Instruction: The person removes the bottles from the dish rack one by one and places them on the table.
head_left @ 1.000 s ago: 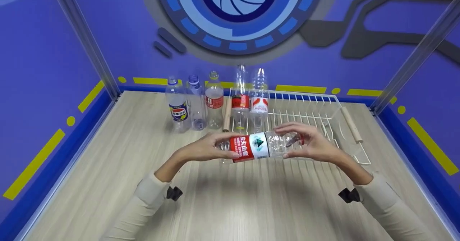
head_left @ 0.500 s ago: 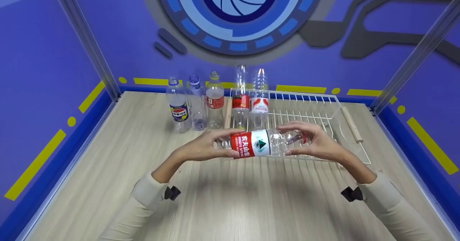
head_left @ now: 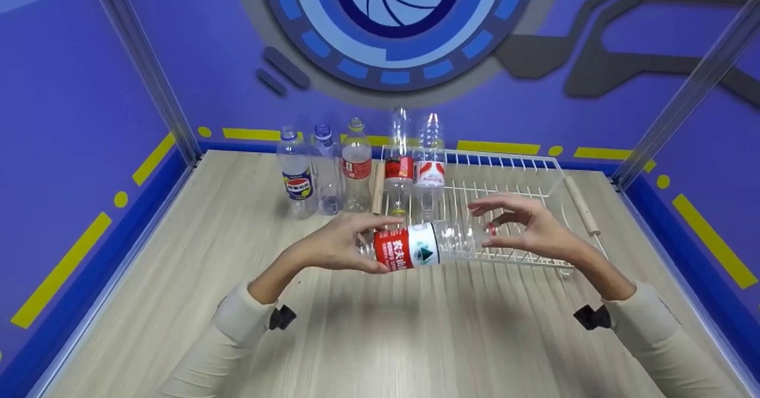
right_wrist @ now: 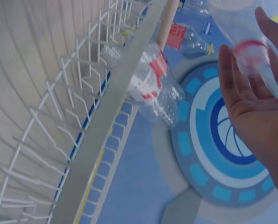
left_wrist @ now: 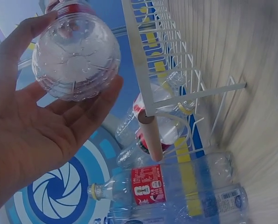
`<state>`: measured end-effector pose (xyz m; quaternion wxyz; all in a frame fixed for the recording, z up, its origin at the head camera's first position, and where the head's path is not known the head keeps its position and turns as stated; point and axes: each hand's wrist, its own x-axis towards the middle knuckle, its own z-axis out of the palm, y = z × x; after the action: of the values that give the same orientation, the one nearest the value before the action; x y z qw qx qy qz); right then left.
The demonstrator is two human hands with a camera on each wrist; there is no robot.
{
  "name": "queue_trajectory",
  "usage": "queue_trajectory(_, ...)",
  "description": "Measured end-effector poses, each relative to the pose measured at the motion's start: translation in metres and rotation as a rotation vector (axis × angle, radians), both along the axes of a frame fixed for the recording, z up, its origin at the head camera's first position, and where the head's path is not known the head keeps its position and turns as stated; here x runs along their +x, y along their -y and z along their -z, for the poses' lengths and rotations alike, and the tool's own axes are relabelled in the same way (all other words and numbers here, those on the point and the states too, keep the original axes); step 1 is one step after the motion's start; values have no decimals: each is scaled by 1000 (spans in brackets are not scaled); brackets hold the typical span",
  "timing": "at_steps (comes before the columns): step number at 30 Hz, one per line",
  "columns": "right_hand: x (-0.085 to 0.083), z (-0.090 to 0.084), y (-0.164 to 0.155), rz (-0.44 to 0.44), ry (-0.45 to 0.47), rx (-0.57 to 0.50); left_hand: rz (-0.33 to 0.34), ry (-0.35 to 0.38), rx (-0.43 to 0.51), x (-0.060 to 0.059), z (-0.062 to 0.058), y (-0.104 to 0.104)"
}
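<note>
A pale wood-grain desk (head_left: 178, 279) is sitting inside blue-purple walls (head_left: 71, 77) carrying yellow stripes and a large round blue emblem (head_left: 395, 24). The left hand (head_left: 335, 246) is gripping the base end of a clear water bottle (head_left: 424, 245) with a red label, holding it sideways above the desk at the front edge of a white wire dish rack (head_left: 516, 196). The right hand (head_left: 528, 228) is hovering at the bottle's red-ringed neck, fingers loosely spread. Three bottles (head_left: 323, 169) are standing left of the rack, two more inverted inside it
</note>
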<state>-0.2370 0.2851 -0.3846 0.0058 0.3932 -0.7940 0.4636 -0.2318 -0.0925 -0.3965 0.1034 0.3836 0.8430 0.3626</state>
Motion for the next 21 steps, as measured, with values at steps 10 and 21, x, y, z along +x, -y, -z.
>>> queue_trajectory(10,-16,-6,-58,123,25,-44,-142,38,72,0,7,28)
queue_trajectory(21,-37,15,-144,421,96,44,-252,105,291,-4,23,66)
